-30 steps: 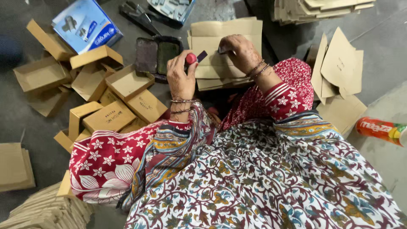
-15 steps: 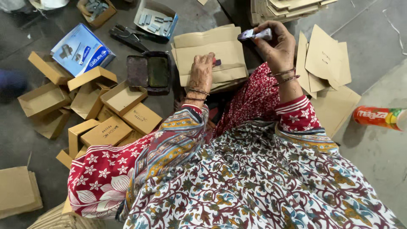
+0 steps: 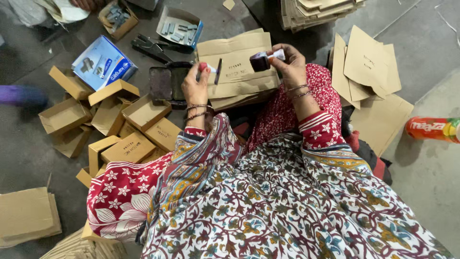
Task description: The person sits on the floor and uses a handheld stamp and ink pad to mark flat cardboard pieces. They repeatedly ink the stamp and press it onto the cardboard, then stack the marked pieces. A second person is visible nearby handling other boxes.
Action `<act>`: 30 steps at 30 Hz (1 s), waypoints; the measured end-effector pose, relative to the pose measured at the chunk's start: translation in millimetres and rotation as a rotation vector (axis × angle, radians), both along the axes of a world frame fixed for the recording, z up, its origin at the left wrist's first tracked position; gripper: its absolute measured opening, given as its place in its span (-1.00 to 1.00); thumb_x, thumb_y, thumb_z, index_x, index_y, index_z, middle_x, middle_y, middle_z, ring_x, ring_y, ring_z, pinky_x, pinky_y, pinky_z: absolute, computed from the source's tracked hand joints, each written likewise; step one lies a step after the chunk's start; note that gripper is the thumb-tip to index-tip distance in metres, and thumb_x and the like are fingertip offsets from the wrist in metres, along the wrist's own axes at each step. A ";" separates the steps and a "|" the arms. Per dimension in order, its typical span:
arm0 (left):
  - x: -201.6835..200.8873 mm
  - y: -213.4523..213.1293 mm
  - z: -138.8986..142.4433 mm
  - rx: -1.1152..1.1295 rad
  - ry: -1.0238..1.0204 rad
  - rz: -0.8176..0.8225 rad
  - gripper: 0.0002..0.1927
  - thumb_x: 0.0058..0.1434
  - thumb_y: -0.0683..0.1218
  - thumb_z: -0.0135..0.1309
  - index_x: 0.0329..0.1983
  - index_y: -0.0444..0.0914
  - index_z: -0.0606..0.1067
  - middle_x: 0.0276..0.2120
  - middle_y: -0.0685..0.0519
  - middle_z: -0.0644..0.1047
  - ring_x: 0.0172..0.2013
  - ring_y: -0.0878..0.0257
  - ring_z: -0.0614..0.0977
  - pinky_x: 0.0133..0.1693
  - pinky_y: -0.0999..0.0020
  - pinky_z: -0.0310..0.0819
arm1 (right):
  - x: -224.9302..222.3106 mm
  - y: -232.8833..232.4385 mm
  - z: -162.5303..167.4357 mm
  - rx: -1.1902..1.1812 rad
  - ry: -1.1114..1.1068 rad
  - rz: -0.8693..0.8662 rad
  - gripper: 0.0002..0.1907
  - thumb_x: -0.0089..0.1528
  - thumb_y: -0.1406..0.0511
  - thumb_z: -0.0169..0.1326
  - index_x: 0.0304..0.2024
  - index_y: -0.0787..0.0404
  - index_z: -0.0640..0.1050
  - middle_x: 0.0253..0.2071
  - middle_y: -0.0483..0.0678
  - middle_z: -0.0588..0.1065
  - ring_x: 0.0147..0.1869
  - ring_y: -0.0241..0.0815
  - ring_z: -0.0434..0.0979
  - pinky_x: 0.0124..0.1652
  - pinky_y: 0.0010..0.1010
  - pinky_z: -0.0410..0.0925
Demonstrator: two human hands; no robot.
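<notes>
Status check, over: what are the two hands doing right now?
Right hand holds a dark stamp above flat cardboard. Left hand pinches a thin dark stick. Ink pad open beside it. Nothing blocking.

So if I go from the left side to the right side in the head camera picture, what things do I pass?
Blue box → open black ink pad → left hand → right hand holding a stamp → loose flat cardboard pieces → orange bottle.

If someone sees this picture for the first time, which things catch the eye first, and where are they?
At top centre, the right hand holds a small dark stamp over a stack of flat brown cardboard sheets, while the left hand pinches a thin dark strip. Open brown boxes crowd the floor at left. An orange bottle lies at the right edge.
</notes>
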State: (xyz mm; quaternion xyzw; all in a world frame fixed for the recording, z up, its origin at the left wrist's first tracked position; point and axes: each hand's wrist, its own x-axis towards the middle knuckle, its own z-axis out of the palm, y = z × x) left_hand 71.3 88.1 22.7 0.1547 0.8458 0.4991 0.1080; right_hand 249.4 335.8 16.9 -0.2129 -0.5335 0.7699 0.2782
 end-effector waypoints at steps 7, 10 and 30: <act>8.2 -9.3 -27.7 -0.074 0.091 0.014 -0.70 0.19 -0.01 0.29 -0.05 -0.21 0.62 -0.25 -0.08 0.68 -0.22 0.13 0.73 -0.13 0.27 0.56 | -13.6 -12.6 -15.7 0.004 -0.013 0.027 -0.71 0.24 0.55 0.20 0.00 0.30 0.53 -0.05 0.00 0.61 0.03 -0.27 0.61 0.07 -0.46 0.49; 7.2 -11.7 -25.9 -0.035 0.046 0.044 -0.70 0.19 -0.01 0.28 -0.05 -0.21 0.62 -0.26 -0.07 0.69 -0.21 0.18 0.75 -0.12 0.30 0.57 | -11.2 -14.7 -8.3 -0.011 0.023 0.032 -0.71 0.24 0.54 0.21 0.01 0.30 0.52 -0.05 0.00 0.61 0.04 -0.26 0.61 0.07 -0.45 0.51; 89.5 108.4 94.1 0.394 -0.140 -0.624 -0.69 0.32 -0.10 0.30 0.11 -0.22 0.60 -0.08 0.03 0.70 -0.08 0.30 0.67 0.01 0.43 0.56 | 177.9 114.7 107.5 0.006 0.142 -0.416 -0.75 0.36 0.62 0.19 0.04 0.36 0.51 0.01 0.12 0.55 0.07 -0.05 0.60 0.21 -0.17 0.53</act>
